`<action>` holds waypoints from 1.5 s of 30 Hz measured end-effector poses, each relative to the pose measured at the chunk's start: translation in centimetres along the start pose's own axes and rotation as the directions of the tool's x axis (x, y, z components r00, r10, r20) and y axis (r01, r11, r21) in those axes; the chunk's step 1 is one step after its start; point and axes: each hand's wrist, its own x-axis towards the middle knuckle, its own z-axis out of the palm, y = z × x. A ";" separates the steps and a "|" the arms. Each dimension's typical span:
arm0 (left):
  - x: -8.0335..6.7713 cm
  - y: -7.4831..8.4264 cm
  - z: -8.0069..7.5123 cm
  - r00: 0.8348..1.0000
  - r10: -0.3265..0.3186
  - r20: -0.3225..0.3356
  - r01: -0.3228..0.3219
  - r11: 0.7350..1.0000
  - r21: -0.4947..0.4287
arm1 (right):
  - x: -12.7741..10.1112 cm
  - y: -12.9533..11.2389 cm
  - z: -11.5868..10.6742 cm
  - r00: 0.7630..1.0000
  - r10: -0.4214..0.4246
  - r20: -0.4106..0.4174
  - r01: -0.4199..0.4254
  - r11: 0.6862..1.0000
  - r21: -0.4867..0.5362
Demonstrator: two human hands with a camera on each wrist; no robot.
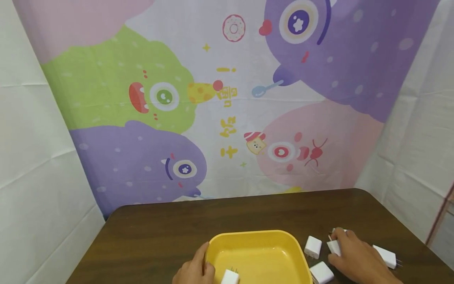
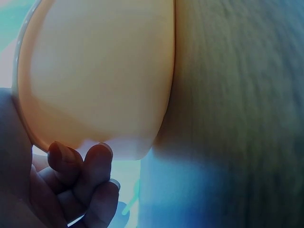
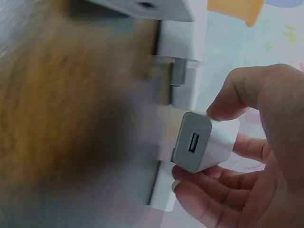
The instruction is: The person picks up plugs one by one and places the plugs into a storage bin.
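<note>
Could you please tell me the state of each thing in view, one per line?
Yellow tray: upright on table, one charger inside.
Charger in tray: prongs up.
Left hand: grips tray's left rim.
Right hand: pinches a white charger.
Three loose chargers: lying on table.

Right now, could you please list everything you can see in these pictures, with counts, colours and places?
Tray: one, yellow, on the table's near middle.
Chargers: five in view, white. One inside the tray at its near edge, prongs up; two on the table just right of the tray; one further right; one held, its grey face showing a USB port.
Table: one, dark brown wood.
Backdrop: one, cartoon monsters in purple, green and pink, behind the table.
Left hand: grips the tray's left rim.
Right hand: pinches the held charger, right of the tray.
</note>
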 end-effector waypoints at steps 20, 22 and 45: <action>0.0 0.0 -0.1 0.999 -0.015 0.034 0.016 1.000 -0.005 | -0.6 -2.8 -1.3 0.994 0.006 -0.105 0.001 0.997 0.071; 0.0 -0.1 -0.1 0.999 -0.015 0.032 0.015 1.000 -0.006 | -0.8 -3.0 -1.1 0.991 0.000 -0.135 0.010 0.997 0.075; 0.2 0.1 0.1 1.000 -0.007 0.007 0.007 1.000 0.000 | -1.9 -5.1 -1.9 0.945 -0.148 -0.290 0.214 0.954 0.211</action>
